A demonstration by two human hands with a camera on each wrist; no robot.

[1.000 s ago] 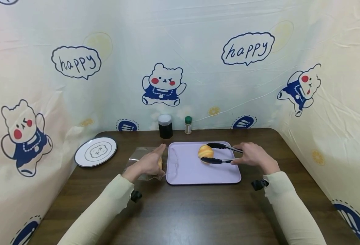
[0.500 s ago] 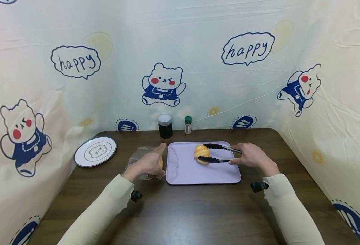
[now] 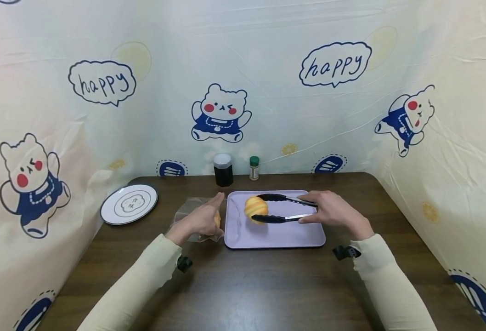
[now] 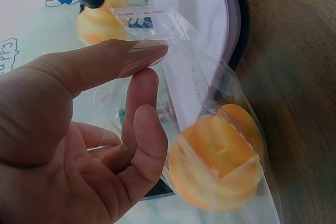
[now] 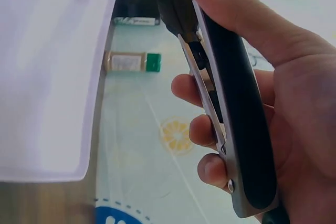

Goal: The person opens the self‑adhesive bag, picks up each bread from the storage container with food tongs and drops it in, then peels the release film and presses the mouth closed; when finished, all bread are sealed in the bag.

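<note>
One pair of tongs (image 3: pixel 271 219) holds one bun (image 3: pixel 254 208).

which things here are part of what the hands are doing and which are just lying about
Seem part of the work:
- right hand, gripping the tongs
- striped bun, between the tong tips
- left hand, pinching the clear bag
- bagged bun
- lilac tray, beneath the striped bun

Seem just lying about:
- white plate
- dark jar
- green-capped bottle

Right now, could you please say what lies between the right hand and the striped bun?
In the head view, tongs reach from the right hand to the striped bun.
</note>
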